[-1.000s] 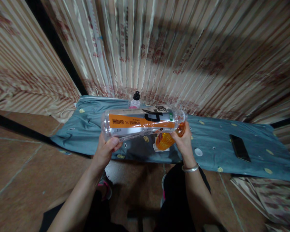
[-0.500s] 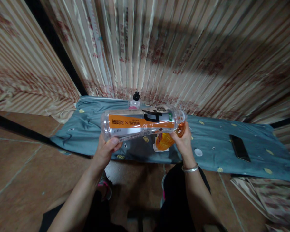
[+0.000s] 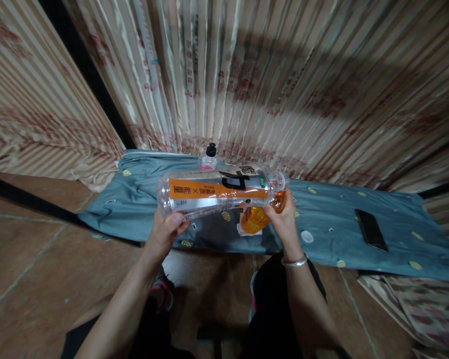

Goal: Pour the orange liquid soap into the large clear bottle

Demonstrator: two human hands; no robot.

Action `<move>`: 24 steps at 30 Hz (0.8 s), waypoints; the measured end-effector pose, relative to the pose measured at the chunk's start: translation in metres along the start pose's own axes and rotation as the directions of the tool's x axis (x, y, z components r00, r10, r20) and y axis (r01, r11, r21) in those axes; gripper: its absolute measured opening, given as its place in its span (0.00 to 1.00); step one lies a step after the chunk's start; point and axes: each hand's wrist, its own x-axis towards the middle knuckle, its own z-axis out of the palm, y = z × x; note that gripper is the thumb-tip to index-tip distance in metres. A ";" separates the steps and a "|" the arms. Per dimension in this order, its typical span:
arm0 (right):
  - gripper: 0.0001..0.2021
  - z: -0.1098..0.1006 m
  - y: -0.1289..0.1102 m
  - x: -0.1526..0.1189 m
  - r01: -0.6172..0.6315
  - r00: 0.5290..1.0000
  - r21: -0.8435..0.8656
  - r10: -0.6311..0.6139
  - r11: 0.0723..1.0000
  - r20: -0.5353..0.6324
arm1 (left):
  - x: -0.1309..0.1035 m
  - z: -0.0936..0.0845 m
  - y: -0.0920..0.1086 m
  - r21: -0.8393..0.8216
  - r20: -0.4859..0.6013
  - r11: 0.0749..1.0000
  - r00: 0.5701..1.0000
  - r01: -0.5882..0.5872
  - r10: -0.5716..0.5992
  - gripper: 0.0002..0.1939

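A large clear plastic bottle (image 3: 217, 192) with an orange and silver label lies nearly sideways in the air, its mouth to the right. My left hand (image 3: 166, 229) is closed round it from below, near the base. My right hand (image 3: 283, 214) is closed at the neck end, where a smaller bottle of orange liquid (image 3: 256, 219) slants behind the large one. The fingers wrap round the smaller bottle's upper part; whether they also touch the large bottle is hidden. White paper (image 3: 242, 231) shows beside the orange bottle's base. A round white cap (image 3: 307, 236) lies right of my right hand.
A bottle with a black top (image 3: 211, 150) stands behind the large bottle. A black phone (image 3: 371, 229) lies to the right on the blue-green cloth (image 3: 336, 219) covering the narrow table. Striped curtains (image 3: 224, 75) hang close behind, and a dark metal bar (image 3: 90, 75) slants at left.
The large bottle has turned very slightly about its length and shifted a touch to the right. Both hands keep their grip and place.
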 end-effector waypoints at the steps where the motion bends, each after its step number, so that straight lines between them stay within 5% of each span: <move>1: 0.28 0.000 0.000 0.000 -0.002 1.000 0.003 0.002 1.000 0.004 | 0.000 0.000 0.000 -0.003 0.000 1.000 1.000 -0.002 0.002 0.21; 24: 0.29 0.000 -0.003 -0.002 -0.001 1.000 -0.068 0.002 0.998 0.009 | 0.001 -0.001 0.001 -0.027 -0.035 0.999 0.998 0.044 -0.045 0.25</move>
